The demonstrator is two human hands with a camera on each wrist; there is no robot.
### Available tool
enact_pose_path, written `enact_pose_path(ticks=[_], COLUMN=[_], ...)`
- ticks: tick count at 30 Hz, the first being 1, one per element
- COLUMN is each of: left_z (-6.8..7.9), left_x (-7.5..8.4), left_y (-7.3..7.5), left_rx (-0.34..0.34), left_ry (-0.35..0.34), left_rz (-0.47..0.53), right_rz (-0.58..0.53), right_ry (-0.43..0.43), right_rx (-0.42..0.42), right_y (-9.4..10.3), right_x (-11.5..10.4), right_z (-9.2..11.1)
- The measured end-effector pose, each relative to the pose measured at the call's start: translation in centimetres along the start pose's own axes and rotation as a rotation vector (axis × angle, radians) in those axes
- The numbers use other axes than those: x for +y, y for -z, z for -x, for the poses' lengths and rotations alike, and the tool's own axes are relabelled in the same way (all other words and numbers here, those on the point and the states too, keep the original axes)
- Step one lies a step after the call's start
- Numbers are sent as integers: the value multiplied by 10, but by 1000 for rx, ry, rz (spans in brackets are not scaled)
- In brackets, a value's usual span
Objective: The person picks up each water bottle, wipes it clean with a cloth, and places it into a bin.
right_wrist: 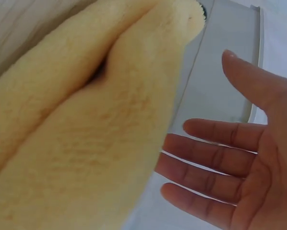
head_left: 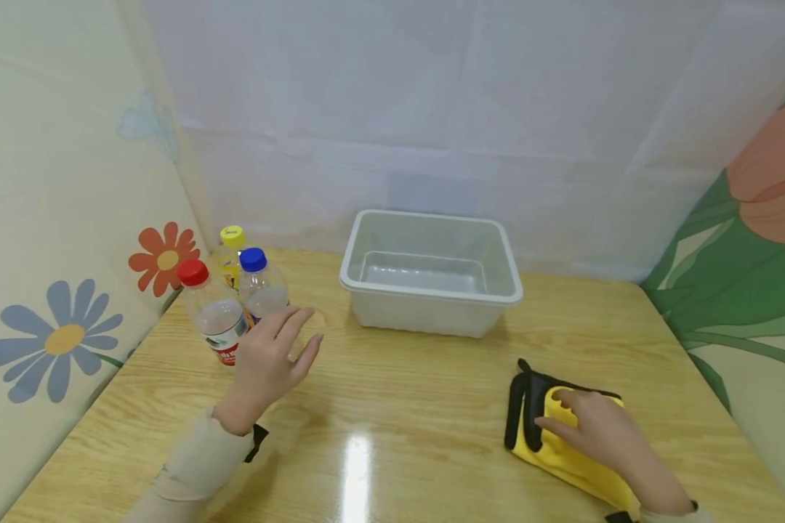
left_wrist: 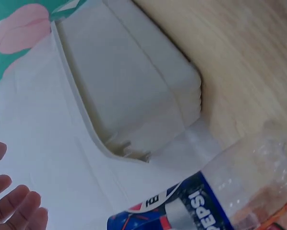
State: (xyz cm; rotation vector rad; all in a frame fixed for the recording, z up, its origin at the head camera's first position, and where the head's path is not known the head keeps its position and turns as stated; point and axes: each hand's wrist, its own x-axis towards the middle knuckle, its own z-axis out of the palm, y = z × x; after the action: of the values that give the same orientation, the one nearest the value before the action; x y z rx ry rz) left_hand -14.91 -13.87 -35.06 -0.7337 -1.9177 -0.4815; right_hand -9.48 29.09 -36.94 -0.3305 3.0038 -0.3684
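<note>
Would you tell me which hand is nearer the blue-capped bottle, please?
The left hand is, close by and partly covering the blue-capped bottle in the head view; the right hand is well away, at the yellow cloth.

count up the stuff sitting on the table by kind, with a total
Bottles: 3 (red-capped bottle, blue-capped bottle, yellow-capped bottle)
White tub: 1
Yellow cloth with black edging: 1
Total: 5

Booth-like space, floral panels (head_left: 59, 203), wood-grain tabletop (head_left: 425, 407)
</note>
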Motion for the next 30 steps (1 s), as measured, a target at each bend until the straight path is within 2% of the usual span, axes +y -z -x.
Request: enact_pose_path(ticks=[3, 7, 10, 13, 19, 26, 30], left_z=[-5, -11, -16, -20, -27, -27, -25], left_x=[-4, -10, -14, -19, -29, -32, -34], left_y=[4, 8, 11, 14, 17, 15, 13], left_rx=[37, 106, 161, 186, 108, 32, -31], left_ry=[18, 65, 119, 182, 318, 409, 462], left_rz=[-9, -21, -38, -42, -27, 31, 26], right_rz=[20, 65, 87, 100, 130, 122, 115], right_ry=[-8, 25, 43, 27, -2, 29, 40], right_rx=[-22, -11, -12, -48, -96, -76, -70], right_y=[-1, -4, -6, -7, -8, -13, -17], right_x=[5, 13, 19, 24, 31, 37, 40], right_z=[1, 4, 6, 7, 7, 6, 5])
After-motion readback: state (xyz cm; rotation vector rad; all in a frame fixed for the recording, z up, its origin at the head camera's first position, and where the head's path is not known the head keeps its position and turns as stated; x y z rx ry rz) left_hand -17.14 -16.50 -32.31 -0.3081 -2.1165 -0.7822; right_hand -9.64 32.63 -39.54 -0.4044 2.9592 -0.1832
